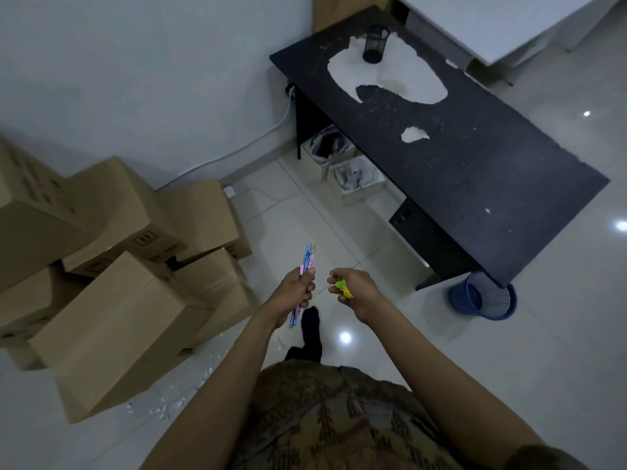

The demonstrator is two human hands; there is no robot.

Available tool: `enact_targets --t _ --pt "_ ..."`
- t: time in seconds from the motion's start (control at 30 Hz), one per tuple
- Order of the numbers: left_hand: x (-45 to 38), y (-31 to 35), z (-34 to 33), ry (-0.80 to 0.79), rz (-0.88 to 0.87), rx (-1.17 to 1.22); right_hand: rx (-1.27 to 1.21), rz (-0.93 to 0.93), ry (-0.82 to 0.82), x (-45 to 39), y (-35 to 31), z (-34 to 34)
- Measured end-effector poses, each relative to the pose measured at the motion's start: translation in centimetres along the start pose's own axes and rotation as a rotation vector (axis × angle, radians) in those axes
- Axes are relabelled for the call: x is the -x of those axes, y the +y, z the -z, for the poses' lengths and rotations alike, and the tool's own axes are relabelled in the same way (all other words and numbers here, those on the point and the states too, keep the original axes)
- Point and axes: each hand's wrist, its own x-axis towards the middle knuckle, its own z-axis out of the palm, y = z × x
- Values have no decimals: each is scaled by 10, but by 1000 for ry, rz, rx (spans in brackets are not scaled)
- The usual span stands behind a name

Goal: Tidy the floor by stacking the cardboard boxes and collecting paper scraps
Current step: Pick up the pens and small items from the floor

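while left hand (294, 289) grips, pencils (303, 281) point up-forward.

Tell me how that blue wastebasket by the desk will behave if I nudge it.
The blue wastebasket looks like thin plastic or mesh, so probably light and easy to slide on the glossy floor. It is already leaning, so it may tip.

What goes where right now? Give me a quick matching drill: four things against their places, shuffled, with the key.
Things:
1. pencils
2. green scrap
3. blue bin
4. mesh cup

Places:
A. on the black desk
B. in the left hand
C. on the floor by the desk's near corner
D. in the right hand

Pairs: 1-B, 2-D, 3-C, 4-A
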Motion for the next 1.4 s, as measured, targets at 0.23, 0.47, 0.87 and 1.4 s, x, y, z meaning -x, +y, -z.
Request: enact_targets --t 0.23,0.47,0.87,1.4 --pt "-77 66 12 -3 -26 -7 -19 23 35 -45 -77 5" --pt "-140 112 3 -44 11 1 -53 5 47 -87 -141 18" --pt "-258 225 -15 22 29 -74 -42 -3 -13 -189 -282 34" --pt "-377 345 28 147 -22 -203 -101 -12 -23 -283 -422 -4"
